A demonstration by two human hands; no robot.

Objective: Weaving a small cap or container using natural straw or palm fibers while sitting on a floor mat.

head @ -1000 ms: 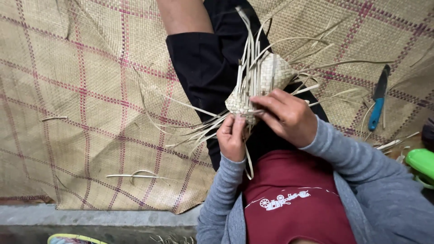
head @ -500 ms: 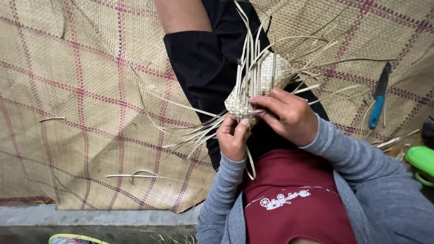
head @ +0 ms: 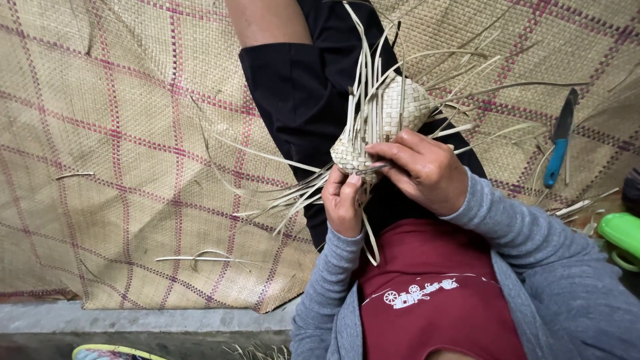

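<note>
Half-woven basket (head: 383, 123) over lap, centre. Left hand (head: 345, 203) pinches near corner strips; right hand (head: 423, 170) grips loose strand against weave. Risk: dry strips snap or slip, weave loosens. Blue-handled knife (head: 559, 143) lies right on mat (head: 120, 167).

A person sits on a woven mat (head: 120, 167) of tan straw crossed by pink lines, one leg in dark shorts stretched away from the camera. Over the lap, the left hand (head: 345, 203) grips the near end of a small half-woven straw basket (head: 383, 123), its fingers curled around loose strips that fan out to the left. The right hand (head: 423, 168) rests on the basket's near right side, fingertips pinching a strip against the weave. Unwoven strips stick up and out to the far right. A blue-handled knife (head: 559, 143) lies on the mat at the right, well apart from the hands. A green plastic object (head: 621, 233) sits at the right edge.
</note>
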